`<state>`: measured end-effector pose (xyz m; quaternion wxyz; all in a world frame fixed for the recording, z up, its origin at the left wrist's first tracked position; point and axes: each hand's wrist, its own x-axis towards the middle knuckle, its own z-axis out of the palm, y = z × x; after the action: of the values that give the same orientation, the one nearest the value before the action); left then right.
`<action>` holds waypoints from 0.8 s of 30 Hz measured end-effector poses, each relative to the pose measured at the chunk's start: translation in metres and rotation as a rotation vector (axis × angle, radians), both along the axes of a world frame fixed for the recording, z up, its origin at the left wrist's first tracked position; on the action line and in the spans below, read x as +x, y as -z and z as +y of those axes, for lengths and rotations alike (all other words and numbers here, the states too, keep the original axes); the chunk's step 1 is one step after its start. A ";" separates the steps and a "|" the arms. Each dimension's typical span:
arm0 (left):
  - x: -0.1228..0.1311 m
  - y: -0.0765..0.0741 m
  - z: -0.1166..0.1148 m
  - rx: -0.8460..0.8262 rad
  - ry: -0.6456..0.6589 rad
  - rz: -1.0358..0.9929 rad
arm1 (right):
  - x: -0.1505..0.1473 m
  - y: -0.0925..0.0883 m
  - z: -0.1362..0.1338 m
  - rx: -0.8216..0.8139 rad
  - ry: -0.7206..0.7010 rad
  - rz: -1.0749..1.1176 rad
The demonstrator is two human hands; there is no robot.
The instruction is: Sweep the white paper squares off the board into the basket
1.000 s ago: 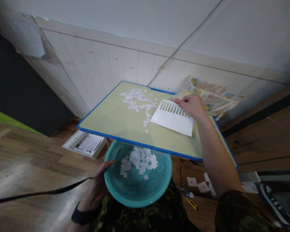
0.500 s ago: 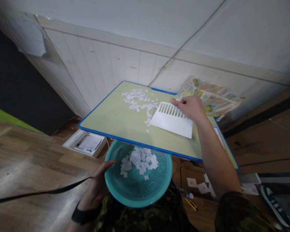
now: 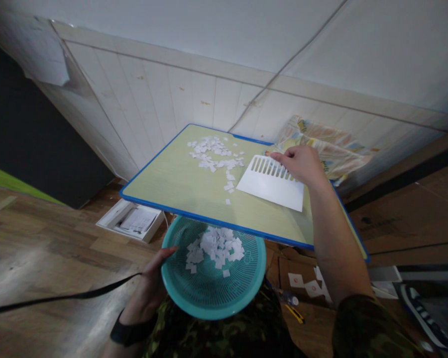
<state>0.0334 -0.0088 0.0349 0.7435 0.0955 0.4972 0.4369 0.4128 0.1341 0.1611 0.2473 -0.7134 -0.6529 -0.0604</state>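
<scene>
My left hand point(image 3: 157, 271) grips the left rim of a teal plastic basket point(image 3: 213, 309), thumb over the edge and fingers hidden beneath. Small white paper squares point(image 3: 215, 248) lie heaped inside it, under the near edge of the table. Over the table's right part, my right hand point(image 3: 300, 161) pinches the top edge of a white slotted scraper point(image 3: 274, 189). Its wide flat blade is tilted toward me over the tabletop. Left of the scraper, more paper squares point(image 3: 211, 149) are scattered on the pale green tabletop point(image 3: 164, 174), with a thin trail running toward the blade.
A patterned cloth point(image 3: 324, 144) sits at the table's back right corner against the wall. On the floor are a white box point(image 3: 130, 221) at left, and a yellow cutter point(image 3: 295, 314) and white cards point(image 3: 296, 281) at right. A grey cable point(image 3: 283, 67) runs down the wall.
My right hand has moved slightly right with the scraper, widening the gap to the paper squares on the table. My left hand and the basket stay put.
</scene>
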 end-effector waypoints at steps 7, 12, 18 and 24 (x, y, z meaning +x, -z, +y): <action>0.000 0.001 0.001 -0.016 0.010 -0.058 | 0.002 -0.003 -0.002 0.016 0.025 0.019; 0.001 -0.002 -0.001 -0.020 -0.009 -0.042 | -0.012 -0.003 -0.003 0.028 -0.012 0.021; 0.002 -0.005 -0.001 -0.035 -0.010 -0.010 | -0.017 -0.002 -0.003 0.037 -0.020 0.024; 0.002 -0.004 -0.001 -0.007 0.000 -0.017 | -0.015 -0.002 -0.003 0.043 -0.005 -0.001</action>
<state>0.0356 -0.0097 0.0391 0.7480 0.0894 0.4924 0.4359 0.3980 0.1315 0.1630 0.2625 -0.7061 -0.6534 -0.0739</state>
